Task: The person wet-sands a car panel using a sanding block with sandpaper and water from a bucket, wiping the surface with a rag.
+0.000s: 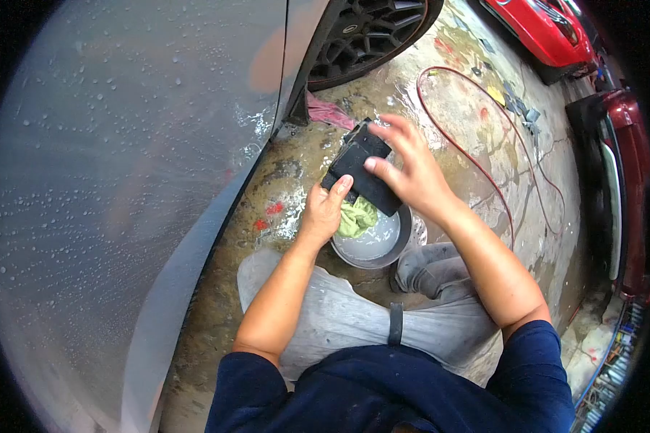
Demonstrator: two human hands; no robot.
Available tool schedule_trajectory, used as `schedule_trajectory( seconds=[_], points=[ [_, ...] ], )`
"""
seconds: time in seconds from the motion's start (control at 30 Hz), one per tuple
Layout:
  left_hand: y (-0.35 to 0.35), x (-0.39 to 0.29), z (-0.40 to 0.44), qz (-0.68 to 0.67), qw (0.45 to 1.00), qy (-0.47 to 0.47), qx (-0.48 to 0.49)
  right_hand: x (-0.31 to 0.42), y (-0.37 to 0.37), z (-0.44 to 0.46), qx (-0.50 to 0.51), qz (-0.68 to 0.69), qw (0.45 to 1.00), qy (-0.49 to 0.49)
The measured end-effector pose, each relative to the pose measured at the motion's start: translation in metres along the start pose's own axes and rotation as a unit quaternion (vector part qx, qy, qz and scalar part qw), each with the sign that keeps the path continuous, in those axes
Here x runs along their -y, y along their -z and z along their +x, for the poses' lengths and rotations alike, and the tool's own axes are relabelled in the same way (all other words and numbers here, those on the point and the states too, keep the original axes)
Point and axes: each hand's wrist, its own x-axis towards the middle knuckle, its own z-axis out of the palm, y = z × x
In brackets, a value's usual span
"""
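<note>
On the wet floor (448, 137), 1 basin (406, 234) holds cloudy water (374, 247); a green cloth (358, 218) lies in or just above it. A black block (360, 155) is up over the basin's far side. The left hand (323, 212) pinches its left end, thumb on top; the right hand (415, 172) is spread over its right side, 2 forearms reaching forward.

The concrete floor (285, 173) is wet, cracked and stained, with small red patches (274, 208). On it stand a round basin (405, 238) and lie a looping red hose (419, 88), a pink cloth (328, 112), a yellow scrap (495, 94) and several grey scraps (531, 115).
</note>
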Motion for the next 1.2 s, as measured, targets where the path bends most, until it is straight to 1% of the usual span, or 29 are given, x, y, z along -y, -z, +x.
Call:
schedule_trajectory(
  seconds=[0.03, 0.07, 0.1, 0.13, 0.17, 0.23, 0.27, 0.3, 0.33, 0.37, 0.43, 0.47, 0.57, 0.6, 0.7, 0.73, 0.77, 0.83, 0.87, 0.9, 0.97, 1.0, 1.1, 1.13, 1.2],
  points=[
    [-0.001, -0.005, -0.001, -0.006, 1.0, 0.011, 0.009, -0.005, -0.001, 0.004, -0.02, 0.1, 0.993, -0.06],
    [0.003, -0.003, 0.0, -0.018, 0.999, 0.021, 0.022, -0.011, 0.002, 0.009, 0.044, 0.236, 0.954, -0.18],
    [0.002, -0.002, 0.001, -0.007, 0.999, 0.028, 0.02, -0.013, 0.007, 0.013, 0.106, 0.365, 0.877, -0.294],
    [0.002, -0.001, 0.002, 0.004, 0.999, 0.034, 0.018, -0.008, 0.012, 0.014, 0.125, 0.393, 0.841, -0.351],
    [0.003, 0.001, 0.002, 0.016, 0.999, 0.04, 0.016, -0.006, 0.01, 0.01, 0.133, 0.329, 0.885, -0.3],
    [0.005, 0.005, 0.005, 0.065, 0.991, 0.115, 0.016, -0.001, 0.004, 0.002, 0.15, 0.195, 0.951, -0.189],
    [0.007, 0.008, 0.006, 0.09, 0.984, 0.154, 0.016, -0.001, -0.006, -0.005, 0.115, 0.081, 0.989, -0.049],
    [0.009, 0.013, 0.007, 0.114, 0.974, 0.193, 0.015, 0.007, -0.014, -0.01, 0.077, 0.033, 0.996, 0.038],
    [0.009, 0.023, 0.008, 0.167, 0.969, 0.182, 0.007, 0.013, -0.018, -0.014, 0.074, -0.063, 0.991, 0.089],
    [0.01, 0.03, 0.007, 0.179, 0.967, 0.182, 0.018, 0.018, -0.021, -0.018, 0.069, -0.159, 0.975, 0.137],
    [-0.001, 0.022, 0.002, 0.205, 0.96, 0.186, 0.047, 0.015, -0.032, -0.021, 0.062, -0.227, 0.959, 0.159],
    [-0.002, 0.025, 0.002, 0.222, 0.95, 0.211, 0.055, 0.012, -0.036, -0.022, 0.059, -0.261, 0.949, 0.165],
    [-0.014, 0.021, 0.007, 0.241, 0.944, 0.214, 0.066, 0.005, -0.029, -0.021, 0.171, -0.246, 0.95, 0.088],
    [0.005, 0.054, 0.015, 0.186, 0.955, 0.22, 0.067, -0.007, -0.032, -0.022, 0.144, -0.278, 0.944, 0.102],
    [-0.001, 0.043, 0.029, 0.287, 0.909, 0.252, 0.168, -0.031, -0.026, -0.015, 0.194, -0.297, 0.935, 0.001],
    [-0.006, 0.051, 0.03, 0.26, 0.916, 0.276, 0.134, -0.043, -0.022, -0.011, 0.194, -0.251, 0.948, -0.024],
    [-0.007, 0.061, 0.033, 0.307, 0.893, 0.296, 0.146, -0.056, -0.018, -0.005, 0.228, -0.199, 0.95, -0.074],
    [-0.003, 0.089, 0.044, 0.397, 0.837, 0.335, 0.17, -0.077, -0.007, 0.008, 0.295, -0.088, 0.936, -0.172],
    [-0.004, 0.103, 0.045, 0.485, 0.784, 0.329, 0.205, -0.088, -0.007, 0.011, 0.274, -0.085, 0.945, -0.155],
    [-0.005, 0.115, 0.038, 0.564, 0.722, 0.322, 0.237, -0.091, -0.008, 0.015, 0.266, -0.072, 0.946, -0.169],
    [0.01, 0.159, 0.021, 0.687, 0.603, 0.281, 0.291, -0.1, -0.014, 0.034, 0.257, -0.043, 0.946, -0.193],
    [0.007, 0.158, 0.021, 0.676, 0.545, 0.345, 0.356, -0.1, -0.01, 0.041, 0.279, 0.002, 0.937, -0.211],
    [-0.012, 0.143, 0.014, 0.708, 0.42, 0.378, 0.423, -0.123, -0.028, 0.043, 0.271, 0.155, 0.907, -0.283],
    [-0.015, 0.145, 0.008, 0.711, 0.453, 0.363, 0.396, -0.136, -0.036, 0.039, 0.303, 0.167, 0.904, -0.251],
    [-0.014, 0.157, 0.014, 0.676, 0.502, 0.349, 0.411, -0.15, -0.054, 0.028, 0.286, 0.223, 0.891, -0.274]
  ],
)
